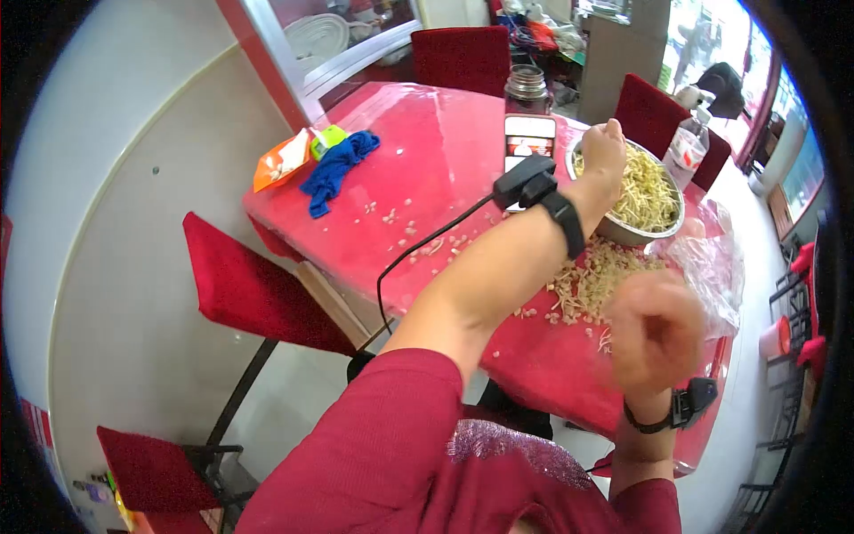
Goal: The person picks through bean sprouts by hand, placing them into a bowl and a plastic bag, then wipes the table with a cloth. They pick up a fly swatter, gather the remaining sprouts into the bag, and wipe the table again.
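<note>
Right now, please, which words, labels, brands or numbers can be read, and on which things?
No text can be read for certain.
Bottle label: too blurred.
Phone screen: too small and blurred.
Orange packet: I cannot tell if it bears words.

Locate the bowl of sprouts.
In the head view, the bowl stands right of centre on the red table, between the phone and the plastic bottle, the left hand covering part of it.

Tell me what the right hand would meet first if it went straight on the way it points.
Probably the round silvery bowl of yellowish sprouts; if the right hand is low, the pile of small pale scraps comes first. Depth is unclear.
</note>
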